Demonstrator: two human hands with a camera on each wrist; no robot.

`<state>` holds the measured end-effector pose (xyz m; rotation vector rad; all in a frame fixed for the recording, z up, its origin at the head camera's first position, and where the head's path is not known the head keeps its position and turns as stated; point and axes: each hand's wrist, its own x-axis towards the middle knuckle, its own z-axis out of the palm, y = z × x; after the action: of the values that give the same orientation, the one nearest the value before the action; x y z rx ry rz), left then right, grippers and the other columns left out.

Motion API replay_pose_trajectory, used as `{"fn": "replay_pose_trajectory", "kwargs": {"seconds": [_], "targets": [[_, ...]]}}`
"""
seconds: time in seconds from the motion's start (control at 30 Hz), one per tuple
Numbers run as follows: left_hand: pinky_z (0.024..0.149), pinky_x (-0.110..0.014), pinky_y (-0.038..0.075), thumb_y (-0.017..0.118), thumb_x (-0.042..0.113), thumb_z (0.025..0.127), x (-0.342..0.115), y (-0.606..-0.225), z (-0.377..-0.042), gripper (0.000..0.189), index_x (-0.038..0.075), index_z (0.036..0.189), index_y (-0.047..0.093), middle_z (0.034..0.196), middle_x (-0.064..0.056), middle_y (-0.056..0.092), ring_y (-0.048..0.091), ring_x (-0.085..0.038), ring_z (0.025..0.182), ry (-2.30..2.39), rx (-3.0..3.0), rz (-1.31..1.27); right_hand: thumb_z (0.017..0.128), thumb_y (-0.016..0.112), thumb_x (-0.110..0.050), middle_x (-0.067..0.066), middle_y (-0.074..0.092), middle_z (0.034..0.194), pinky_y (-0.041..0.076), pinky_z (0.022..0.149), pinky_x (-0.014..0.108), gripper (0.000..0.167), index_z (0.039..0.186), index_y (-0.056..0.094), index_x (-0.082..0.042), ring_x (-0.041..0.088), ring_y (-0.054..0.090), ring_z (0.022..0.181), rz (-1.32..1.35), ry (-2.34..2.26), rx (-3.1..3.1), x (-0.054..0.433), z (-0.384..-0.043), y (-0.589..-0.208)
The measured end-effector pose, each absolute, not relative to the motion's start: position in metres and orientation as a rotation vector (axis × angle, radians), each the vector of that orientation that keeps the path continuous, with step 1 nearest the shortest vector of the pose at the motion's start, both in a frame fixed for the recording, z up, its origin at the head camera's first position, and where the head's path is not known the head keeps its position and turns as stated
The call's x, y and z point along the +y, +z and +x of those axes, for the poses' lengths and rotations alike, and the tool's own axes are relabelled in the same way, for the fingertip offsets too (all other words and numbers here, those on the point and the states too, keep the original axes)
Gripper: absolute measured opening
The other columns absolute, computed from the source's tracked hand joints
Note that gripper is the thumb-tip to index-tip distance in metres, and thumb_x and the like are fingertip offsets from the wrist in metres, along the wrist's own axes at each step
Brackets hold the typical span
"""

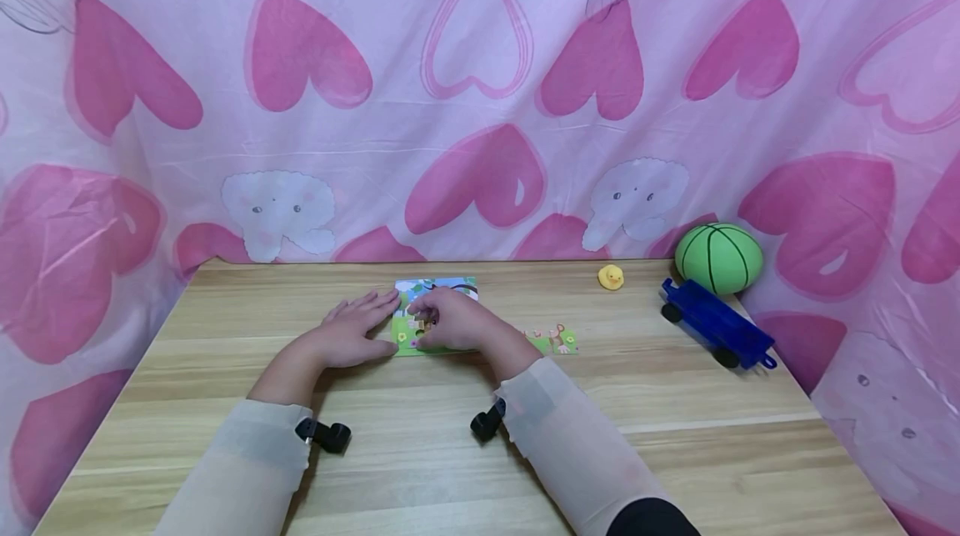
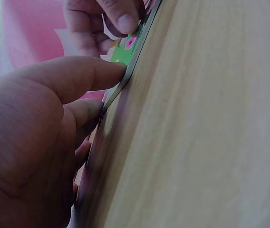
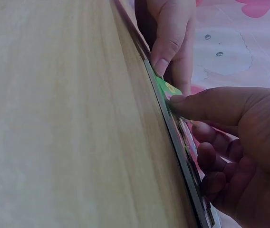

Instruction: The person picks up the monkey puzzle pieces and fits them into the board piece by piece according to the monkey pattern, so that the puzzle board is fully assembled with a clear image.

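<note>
A jigsaw puzzle board with a green and blue picture lies flat on the table. My left hand rests against the board's left edge, its fingers stretched out and its thumb tip touching the near left corner. Above the board's middle, my right hand curls its thumb and fingers around a small puzzle piece, mostly hidden under the hand. In the right wrist view, the right thumb touches the board's green surface near the front edge. More picture pieces lie to the right of the board, partly behind the right wrist.
A yellow rubber duck sits toward the back right of the wooden table. Beside it stand a green ball with black lines and a blue toy wagon. A pink heart-print curtain hangs along the back and sides.
</note>
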<state>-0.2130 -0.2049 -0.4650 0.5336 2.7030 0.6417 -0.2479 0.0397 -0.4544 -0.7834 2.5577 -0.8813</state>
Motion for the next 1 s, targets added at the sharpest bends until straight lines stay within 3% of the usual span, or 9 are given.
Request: {"fn": "replay_pose_trajectory", "kwargs": {"seconds": [0.4,0.77,1.0], "targets": [[0.132,-0.074,0.002,0.065,0.052,0.099,-0.2036,-0.4653,-0.2132,0.087,0.027,0.172,0.025,0.182,0.004,0.018,0.008,-0.038,0.170,0.633,2.706,0.533,0.088,0.090,-0.028,-0.009,0.068,0.102,0.053,0.086,0.023,0.052,0.136,0.074,-0.019,0.009,0.058,0.095,-0.780,-0.831,2.554,0.0402,-0.2469,-0.4551],[0.132,-0.075,0.002,0.064,0.054,0.099,-0.2041,-0.4651,-0.2122,0.087,0.026,0.172,0.026,0.182,0.003,0.018,0.009,-0.039,0.170,0.634,2.705,0.541,0.093,0.085,-0.039,-0.008,0.065,0.109,0.051,0.089,0.025,0.056,0.144,0.070,-0.021,0.010,0.055,0.100,-0.843,-0.698,2.566,0.0410,-0.2472,-0.4552],[0.132,-0.075,0.002,0.064,0.053,0.099,-0.2034,-0.4645,-0.2130,0.086,0.026,0.172,0.026,0.182,0.003,0.018,0.009,-0.039,0.170,0.633,2.702,0.539,0.096,0.082,-0.036,-0.006,0.065,0.112,0.051,0.093,0.026,0.053,0.145,0.069,-0.021,0.010,0.055,0.101,-0.899,-0.665,2.573,0.0424,-0.2451,-0.4533]]}}
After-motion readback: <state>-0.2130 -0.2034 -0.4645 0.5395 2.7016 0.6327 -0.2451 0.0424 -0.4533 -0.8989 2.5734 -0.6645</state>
